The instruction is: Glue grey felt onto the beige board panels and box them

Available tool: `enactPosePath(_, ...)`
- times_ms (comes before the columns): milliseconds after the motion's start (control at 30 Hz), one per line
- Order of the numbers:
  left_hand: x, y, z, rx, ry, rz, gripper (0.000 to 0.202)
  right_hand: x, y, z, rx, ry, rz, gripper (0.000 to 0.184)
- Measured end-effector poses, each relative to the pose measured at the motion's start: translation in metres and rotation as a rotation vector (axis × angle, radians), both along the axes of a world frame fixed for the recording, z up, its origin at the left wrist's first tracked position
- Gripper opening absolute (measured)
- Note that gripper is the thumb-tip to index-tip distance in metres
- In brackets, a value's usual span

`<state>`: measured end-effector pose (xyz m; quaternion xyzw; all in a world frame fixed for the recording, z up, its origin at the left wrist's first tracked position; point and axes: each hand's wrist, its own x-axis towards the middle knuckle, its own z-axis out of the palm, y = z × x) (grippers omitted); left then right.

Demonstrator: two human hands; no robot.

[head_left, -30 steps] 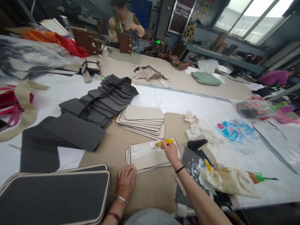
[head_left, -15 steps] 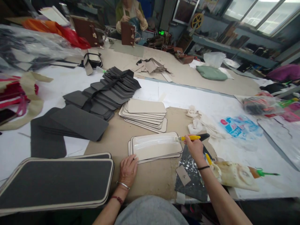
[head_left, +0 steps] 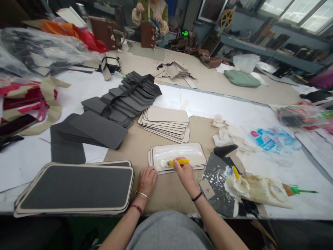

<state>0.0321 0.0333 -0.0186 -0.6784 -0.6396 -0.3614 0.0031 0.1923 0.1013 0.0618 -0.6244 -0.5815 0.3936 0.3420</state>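
My right hand grips a yellow-handled brush, its bristles touching the lower left of a beige rounded panel. White streaks, like glue, cover much of that panel's upper half, with a thicker blob at the bristles. More panels lie slightly askew underneath. My left hand rests with flat fingers at the panel's lower left corner. To the right of my right hand, a milky bottle lies on its side by a dark, white-spattered board. A second yellow handle sticks up there.
Beyond the panel is a fanned beige stack. Dark grey panels and a tied dark bundle spread leftward. Large framed panels lie at the near left. Across the table, a person stands behind a brown bag.
My right hand has carried the brush from the panel's right end to its lower left. My left hand stays at the corner. The whole view has shifted slightly.
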Motion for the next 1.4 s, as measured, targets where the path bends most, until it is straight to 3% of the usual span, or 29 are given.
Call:
enactPosePath(167, -0.001, 0.001, 0.001, 0.028, 0.020, -0.004, 0.011, 0.093, 0.020, 0.002, -0.038, -0.217, -0.252, 0.040)
enactPosePath(233, -0.002, 0.001, 0.000, 0.009, -0.003, -0.005, 0.011, 0.118, 0.024, 0.007, -0.026, -0.288, -0.313, 0.042)
enactPosePath(333, -0.003, 0.000, -0.002, -0.022, -0.036, -0.015, 0.013, 0.132, 0.024, 0.014, 0.012, -0.372, -0.332, 0.043)
enactPosePath(600, -0.003, 0.000, -0.005, -0.008, -0.029, -0.005, 0.013, 0.135, 0.022, 0.028, 0.034, -0.428, -0.359, 0.044)
enactPosePath(733, -0.002, 0.000, -0.004, -0.008, -0.019, 0.023, 0.013, 0.109, 0.019, 0.028, 0.006, -0.238, -0.269, 0.042)
enactPosePath(967, 0.000, -0.001, 0.004, -0.025, 0.008, 0.038, 0.013, -0.011, 0.004, 0.014, -0.046, 0.158, -0.001, 0.035)
enactPosePath(1067, -0.001, -0.001, 0.004, -0.020, 0.000, 0.028, 0.012, -0.032, 0.003, 0.008, -0.069, 0.156, 0.050, 0.033)
enactPosePath(1167, -0.002, -0.001, 0.001, -0.008, -0.010, 0.018, 0.012, -0.004, 0.010, 0.004, -0.061, 0.060, 0.007, 0.034)
enactPosePath(1400, -0.003, 0.000, 0.002, -0.008, 0.020, 0.001, 0.012, 0.140, 0.036, 0.006, -0.043, -0.333, -0.337, 0.043)
